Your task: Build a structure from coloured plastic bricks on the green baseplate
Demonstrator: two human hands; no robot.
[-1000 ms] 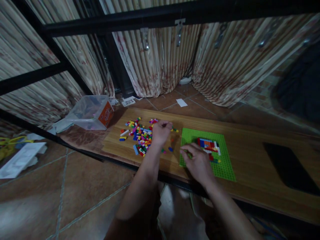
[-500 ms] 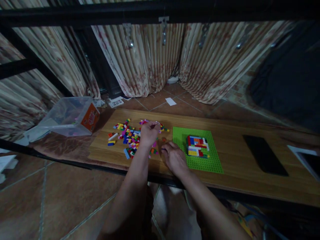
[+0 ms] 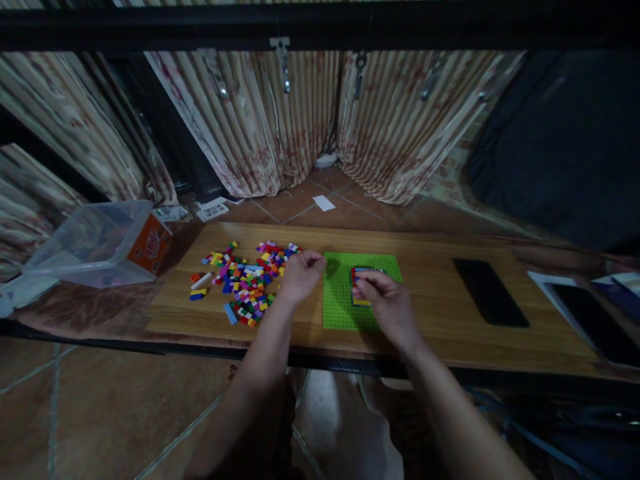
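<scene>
A green studded baseplate [image 3: 340, 313] lies on the wooden board. On it stands a low block of coloured toy bricks [image 3: 361, 302], mostly covered by my right hand [image 3: 387, 303]. The fingers of that hand are pinched together just over the bricks; whatever they hold is too small to make out. My left hand [image 3: 303, 275] hovers by the baseplate's left edge, thumb and fingertips closed together, and I cannot see what is between them. Left of it spreads a pile of loose toy bricks [image 3: 250, 283] in many colours.
The wooden board [image 3: 425, 333] carries a flat black panel [image 3: 490, 293] at the right, with a dark tablet-like thing [image 3: 595, 323] beyond it. At the far left is a clear plastic box [image 3: 95, 240] with an orange label. Striped curtains [image 3: 240, 133] hang behind.
My right hand has moved from the bare board onto the brick block on the baseplate. My left hand has left the brick pile and come right to the baseplate's edge. The view has turned right.
</scene>
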